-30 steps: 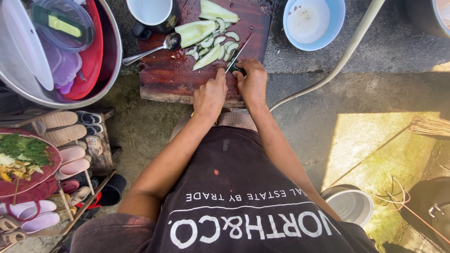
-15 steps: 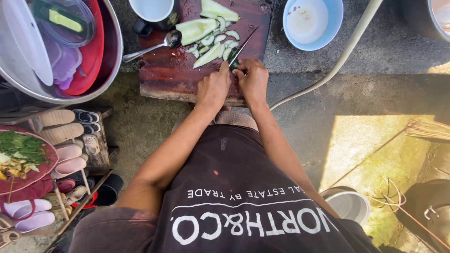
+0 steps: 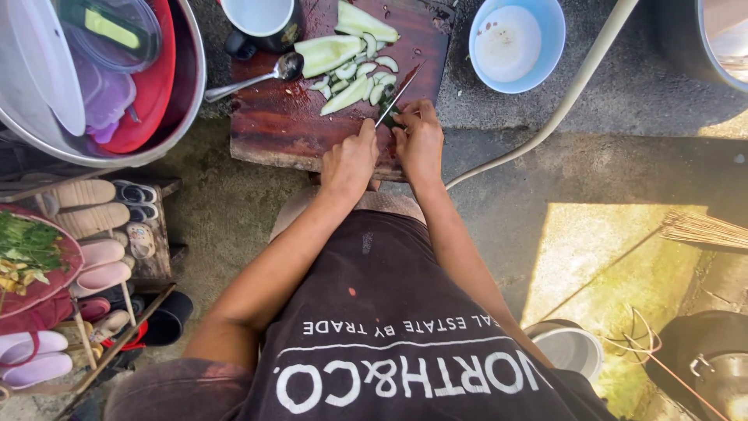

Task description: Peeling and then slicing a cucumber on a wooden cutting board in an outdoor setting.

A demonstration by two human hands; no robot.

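Observation:
My right hand (image 3: 421,142) grips a knife (image 3: 399,95) whose blade points away over a dark red wooden cutting board (image 3: 273,125) on the ground. My left hand (image 3: 351,160) rests beside it, fingertips on a small dark green cucumber piece (image 3: 387,117) at the blade. Farther up the board lie pale cucumber slices (image 3: 351,86) and larger halved pieces (image 3: 366,22). A metal spoon (image 3: 257,76) lies on the board's left part.
A white cup (image 3: 261,15) stands at the board's far edge and a blue bowl (image 3: 518,43) to its right. A large metal basin (image 3: 167,117) with plates and containers sits left. Shoes on a rack (image 3: 101,234), a hose (image 3: 561,101), a pot (image 3: 573,351) and a broom (image 3: 701,230) surround me.
The knife and both hands have shifted only slightly over the same spot on the board; nothing was picked up or let go.

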